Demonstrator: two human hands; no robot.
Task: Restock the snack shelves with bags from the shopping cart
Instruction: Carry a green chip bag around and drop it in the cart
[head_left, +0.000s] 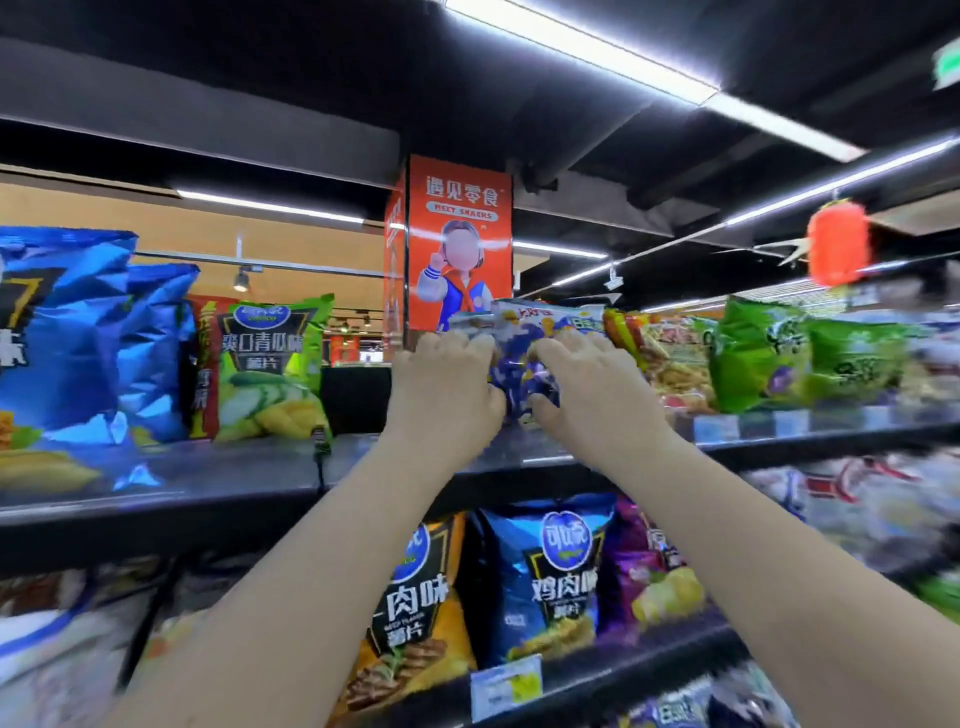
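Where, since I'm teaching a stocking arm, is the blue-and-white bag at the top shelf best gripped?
By its two side edges, from the front. The blue-and-white bag is upright, face out, at the top shelf; left hand and right hand grip it so. The orange bag close on its right probably blocks a sideways approach.

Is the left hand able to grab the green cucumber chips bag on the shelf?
Probably yes, once it lets go. The left hand grips a crinkly blue-and-white snack bag with the right hand. The green foil cucumber chips bag stands on the same top shelf, to the left, across an open gap.
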